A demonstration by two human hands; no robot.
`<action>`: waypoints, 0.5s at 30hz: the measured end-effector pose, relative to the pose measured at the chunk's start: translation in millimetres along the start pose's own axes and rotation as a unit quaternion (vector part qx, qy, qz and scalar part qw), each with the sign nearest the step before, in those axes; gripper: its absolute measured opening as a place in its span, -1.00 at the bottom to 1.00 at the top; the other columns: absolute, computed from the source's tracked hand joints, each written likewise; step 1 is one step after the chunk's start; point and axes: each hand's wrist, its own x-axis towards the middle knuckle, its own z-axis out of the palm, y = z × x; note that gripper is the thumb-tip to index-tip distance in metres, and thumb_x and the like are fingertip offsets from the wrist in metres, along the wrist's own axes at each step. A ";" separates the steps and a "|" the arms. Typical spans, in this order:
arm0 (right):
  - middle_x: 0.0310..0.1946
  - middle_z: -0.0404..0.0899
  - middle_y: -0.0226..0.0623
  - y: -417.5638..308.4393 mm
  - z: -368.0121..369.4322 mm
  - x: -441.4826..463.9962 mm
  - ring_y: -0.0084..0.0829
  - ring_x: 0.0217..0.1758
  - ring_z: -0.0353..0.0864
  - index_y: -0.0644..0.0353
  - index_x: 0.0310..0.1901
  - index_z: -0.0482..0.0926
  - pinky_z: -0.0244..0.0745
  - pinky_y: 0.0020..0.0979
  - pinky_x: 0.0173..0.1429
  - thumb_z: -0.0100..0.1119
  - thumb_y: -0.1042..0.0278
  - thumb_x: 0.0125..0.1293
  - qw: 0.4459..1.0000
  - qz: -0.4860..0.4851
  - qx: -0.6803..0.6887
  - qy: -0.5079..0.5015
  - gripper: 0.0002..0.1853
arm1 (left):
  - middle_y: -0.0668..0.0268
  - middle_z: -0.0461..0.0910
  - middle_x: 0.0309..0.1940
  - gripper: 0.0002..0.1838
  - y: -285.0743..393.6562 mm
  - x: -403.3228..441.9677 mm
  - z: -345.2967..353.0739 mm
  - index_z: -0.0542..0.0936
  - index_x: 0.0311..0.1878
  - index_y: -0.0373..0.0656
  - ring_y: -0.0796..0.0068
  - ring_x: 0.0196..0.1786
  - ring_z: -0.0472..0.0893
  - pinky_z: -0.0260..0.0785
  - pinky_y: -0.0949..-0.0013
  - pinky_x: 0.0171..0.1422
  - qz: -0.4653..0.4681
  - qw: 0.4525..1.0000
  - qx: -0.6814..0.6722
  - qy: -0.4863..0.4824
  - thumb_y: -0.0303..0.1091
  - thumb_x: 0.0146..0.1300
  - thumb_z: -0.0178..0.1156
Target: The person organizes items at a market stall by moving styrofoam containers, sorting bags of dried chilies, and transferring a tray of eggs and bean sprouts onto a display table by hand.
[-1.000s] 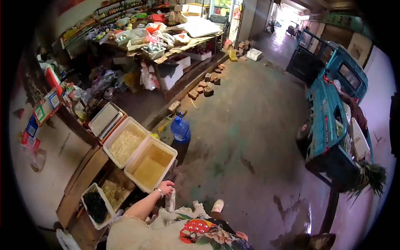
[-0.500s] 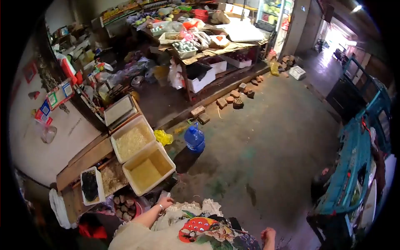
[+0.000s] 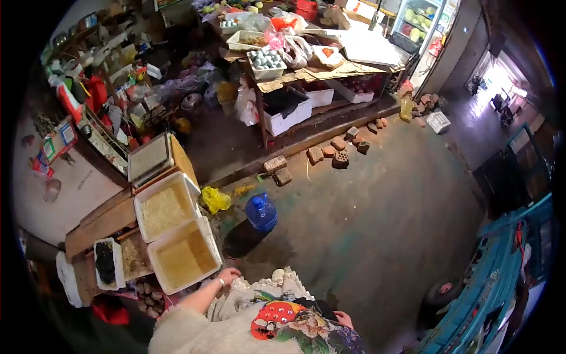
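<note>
My left hand point(image 3: 229, 275), with a light band at the wrist, hangs low beside the white tub of yellowish liquid point(image 3: 219, 246). Its fingers are loosely apart, and I see nothing in them. My right hand point(image 3: 344, 319) is low beside my flowered top point(image 3: 280, 321), partly hidden by it; its fingers are too unclear to read. Ahead, a blue water bottle point(image 3: 261, 213) stands on the floor. Behind the liquid tub is another white tub point(image 3: 139, 206) holding pale shreds. A small white box point(image 3: 120, 265) with dark contents stands further left.
Loose bricks point(image 3: 340, 159) lie along a raised floor edge. Beyond them stands a produce table point(image 3: 306, 74) with eggs and bags. A yellow bag point(image 3: 216, 200) lies near the bottle. A teal vehicle point(image 3: 486, 277) occupies the right side, its wheel point(image 3: 443, 289) near the floor.
The view has turned slightly to the right, so the tubs and bottle sit further left. My right hand has moved in close to my body; my left stays near the tub.
</note>
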 end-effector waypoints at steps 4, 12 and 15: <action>-0.31 0.57 -0.26 -6.9 -24.5 40.7 -0.52 -0.26 0.53 0.33 -0.12 0.53 0.44 -0.49 -0.18 0.18 0.40 0.13 0.996 0.059 0.062 -0.012 -0.72 | 0.27 0.57 -0.42 -0.65 158.8 42.5 -26.5 0.46 -0.02 -0.20 0.53 -0.52 0.55 0.37 0.44 -0.52 -0.114 0.981 -0.158 0.014 -0.54 0.05 0.02; -0.41 0.45 -0.31 -93.2 -132.8 129.8 -0.40 -0.39 0.40 0.27 -0.27 0.51 0.32 -0.44 -0.30 0.16 0.29 0.15 0.992 -0.126 -0.011 0.009 -0.78 | 0.27 0.57 -0.47 -0.67 223.8 148.0 -9.9 0.47 -0.05 -0.20 0.52 -0.51 0.55 0.37 0.46 -0.53 -0.131 0.973 -0.181 0.063 -0.55 0.05 0.01; -0.44 0.50 -0.29 -93.9 -189.5 213.8 -0.42 -0.41 0.46 0.30 -0.30 0.54 0.39 -0.43 -0.31 0.11 0.34 0.18 0.997 -0.062 -0.026 -0.028 -0.82 | 0.27 0.59 -0.47 -0.69 217.7 171.4 14.3 0.53 -0.11 -0.20 0.48 -0.45 0.58 0.43 0.41 -0.45 -0.166 0.977 -0.114 0.073 -0.55 0.00 0.09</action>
